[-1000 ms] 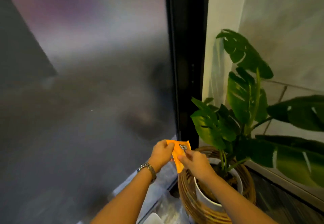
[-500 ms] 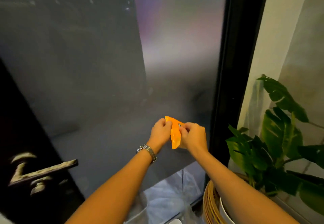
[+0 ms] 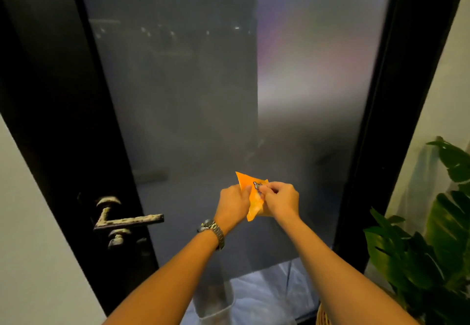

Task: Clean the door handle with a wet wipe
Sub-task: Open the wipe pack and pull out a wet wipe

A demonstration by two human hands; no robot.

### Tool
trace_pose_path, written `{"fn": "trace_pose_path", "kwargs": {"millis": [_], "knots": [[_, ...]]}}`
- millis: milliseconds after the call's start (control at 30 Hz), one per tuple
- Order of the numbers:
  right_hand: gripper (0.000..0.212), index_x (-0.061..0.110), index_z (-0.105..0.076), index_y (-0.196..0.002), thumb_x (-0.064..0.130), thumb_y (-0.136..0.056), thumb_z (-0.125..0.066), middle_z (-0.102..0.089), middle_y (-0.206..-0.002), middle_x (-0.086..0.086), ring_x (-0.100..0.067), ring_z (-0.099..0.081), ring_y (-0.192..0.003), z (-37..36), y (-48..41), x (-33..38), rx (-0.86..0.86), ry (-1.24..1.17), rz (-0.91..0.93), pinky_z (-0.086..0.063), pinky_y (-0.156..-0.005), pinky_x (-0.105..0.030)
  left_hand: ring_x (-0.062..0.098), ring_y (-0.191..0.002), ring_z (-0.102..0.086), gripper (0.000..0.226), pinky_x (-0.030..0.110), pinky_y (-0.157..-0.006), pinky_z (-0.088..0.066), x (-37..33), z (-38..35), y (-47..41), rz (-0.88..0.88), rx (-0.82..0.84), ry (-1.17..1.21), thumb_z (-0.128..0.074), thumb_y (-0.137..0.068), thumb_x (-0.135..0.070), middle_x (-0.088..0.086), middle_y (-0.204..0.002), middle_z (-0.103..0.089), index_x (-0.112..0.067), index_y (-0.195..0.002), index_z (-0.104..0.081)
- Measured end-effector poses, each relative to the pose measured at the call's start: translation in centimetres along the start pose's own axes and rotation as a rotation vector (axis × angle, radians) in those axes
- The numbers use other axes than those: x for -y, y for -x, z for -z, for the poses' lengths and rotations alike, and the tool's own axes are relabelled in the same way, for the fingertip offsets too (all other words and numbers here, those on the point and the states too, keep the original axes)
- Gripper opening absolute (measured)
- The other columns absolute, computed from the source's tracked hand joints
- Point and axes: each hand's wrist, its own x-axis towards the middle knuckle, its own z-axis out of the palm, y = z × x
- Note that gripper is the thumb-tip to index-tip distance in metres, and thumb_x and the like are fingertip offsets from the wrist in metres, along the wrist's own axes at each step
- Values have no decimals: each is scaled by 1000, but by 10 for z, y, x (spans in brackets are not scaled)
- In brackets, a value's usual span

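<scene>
Frosted glass door (image 3: 183,111) filled the view, with a dark frame on either side and open room in front for the arms. A leafy plant (image 3: 427,253) crowded the low right edge. The speckled lever door handle (image 3: 128,221) sat on the left stile, well apart from both hands, its free end pointing toward the glass. The orange wipe sachet (image 3: 253,204) hung mid-air before the glass. It was judged light, thin and crinkly, probably slick, and best taken at its top edge for tearing. The left hand (image 3: 232,204) gripped its left side. The right hand (image 3: 281,198) pinched its upper right corner. Contents not visible.
</scene>
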Motion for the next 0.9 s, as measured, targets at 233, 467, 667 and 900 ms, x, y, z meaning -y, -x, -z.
{"fn": "trace_pose_path", "kwargs": {"millis": [233, 467, 667, 900], "knots": [[17, 1, -72, -84, 13, -86, -62, -65, -79, -10, -20, -58, -78, 31, -29, -7, -85, -57, -68, -45, -70, -30, 13, -58, -49, 41, 19, -52, -35, 11, 39, 4, -38, 33, 91, -41, -96, -31, 7, -67, -58, -4, -70, -57], [18, 17, -48, -84, 19, -101, -40, -57, -82, -3, -19, -59, -78, 30, -22, 10, 481, -451, -164, -49, -69, -39, 16, -84, -65, 30, 32, -81, -54, 28, 64, 9, 117, 122, 345, -45, -93, -40, 8, -101, -69, -17, -97, -64], [24, 17, -48, -81, 12, -100, -35, -55, -78, -5, -15, -53, -65, 12, -18, 18, 432, -374, -112, -44, -57, -27, 16, -96, -47, 50, 26, -79, -38, 30, 60, 7, 119, -412, 122, -74, -74, -22, 3, -110, -49, -9, -114, -46], [20, 19, -47, -84, 18, -100, -35, -54, -81, -4, -15, -52, -68, -6, -15, 25, 398, -264, -49, -43, -56, -25, 16, -113, -44, 20, 33, -94, -31, 24, 47, 8, -130, -166, -391, -57, -87, -32, -3, -119, -56, -22, -97, -70]]}}
